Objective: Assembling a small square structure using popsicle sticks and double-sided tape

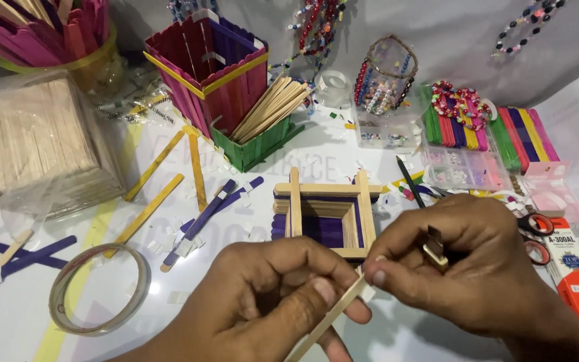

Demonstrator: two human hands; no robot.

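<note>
Here, line by line, is how my hands sit.
Left grip: my left hand is closed on a plain wooden craft stick, thumb pressed along its flat face and the other fingers curled beneath; the stick slants up toward my right hand, low in the middle of the view.
Right grip: my right hand pinches the upper tip of that same stick between thumb and forefinger, where a small bit of white tape sits; the same hand also keeps a small dark tool with a brass-coloured end tucked behind the fingers.
Stick: thin, flat, pale, smooth wood, held above the table, not resting on it.
Just beyond my hands: a square frame of stacked sticks, plain wood crossed over purple ones, lying flat.
Left side: a clear tape roll, loose yellow and purple sticks, and a bag of plain sticks in crinkled plastic.
Farther back: a tall box of pink, purple and yellow sticks, and a green stick holder with plain sticks leaning in it.
Right side: coloured sticks in rows, bead strings, a clear bead tray, and red-handled scissors.
</note>
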